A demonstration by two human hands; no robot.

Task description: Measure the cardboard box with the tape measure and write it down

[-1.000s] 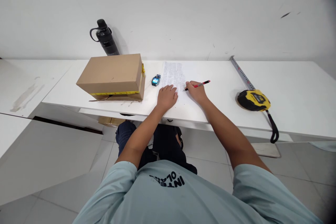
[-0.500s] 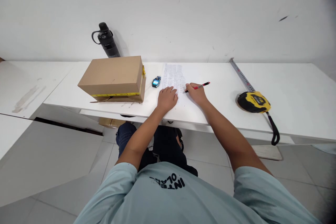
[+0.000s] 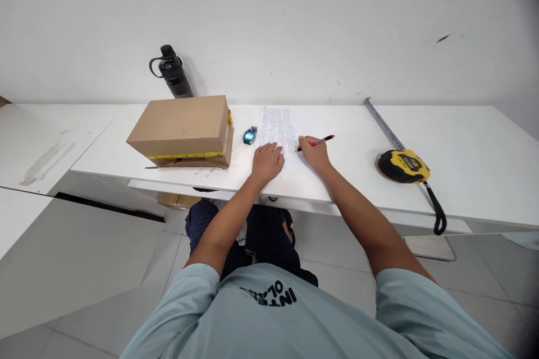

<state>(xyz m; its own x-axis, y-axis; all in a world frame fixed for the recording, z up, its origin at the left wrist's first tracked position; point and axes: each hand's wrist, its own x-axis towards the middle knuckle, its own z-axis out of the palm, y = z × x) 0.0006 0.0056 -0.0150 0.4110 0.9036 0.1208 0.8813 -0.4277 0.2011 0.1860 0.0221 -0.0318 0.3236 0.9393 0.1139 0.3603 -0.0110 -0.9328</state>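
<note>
A sheet of paper point(image 3: 278, 123) covered in handwriting lies on the white table point(image 3: 345, 179). My left hand point(image 3: 266, 161) rests flat on the paper's lower part, fingers spread. Just right of it, my right hand point(image 3: 315, 154) pinches a red and black pen point(image 3: 320, 141) with its tip on the paper. A small blue watch point(image 3: 250, 135) lies left of the paper.
A brown cardboard box point(image 3: 185, 130) with yellow tape sits on the table's left part, a black water bottle point(image 3: 173, 73) behind it by the wall. A yellow tape measure point(image 3: 403, 166) with its blade pulled out lies at the right. Another white surface point(image 3: 46, 134) adjoins at the left.
The view has tilted slightly, so everything sits a little lower in the picture. Both hands stay on the paper, with the pen barely shifted.
</note>
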